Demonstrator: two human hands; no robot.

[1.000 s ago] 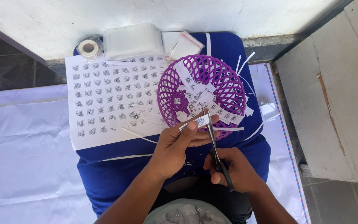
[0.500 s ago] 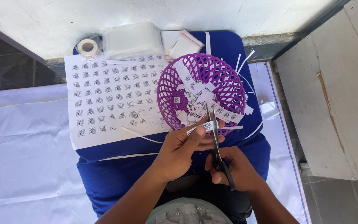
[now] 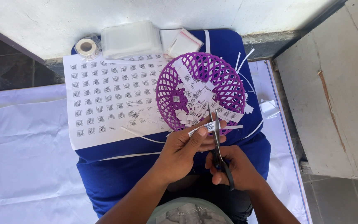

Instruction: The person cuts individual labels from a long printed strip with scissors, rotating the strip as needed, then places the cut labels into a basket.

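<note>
A paper strip (image 3: 207, 127) is pinched between thumb and fingers of the left hand (image 3: 185, 151), just at the near rim of the purple basket (image 3: 167, 85). Scissors (image 3: 217, 143) are gripped in the right hand (image 3: 235, 168), blades raised across the strip, tips over the basket. Many cut labels (image 3: 195, 101), too many to count, lie inside. One printed sheet (image 3: 104, 95) covers the blue cushion (image 3: 117, 166) to the left, reaching its left edge. At the far edge stand one tape roll (image 3: 86, 46) and one clear box (image 3: 131, 38). Open white cloth (image 3: 21, 153) lies further left.
</note>
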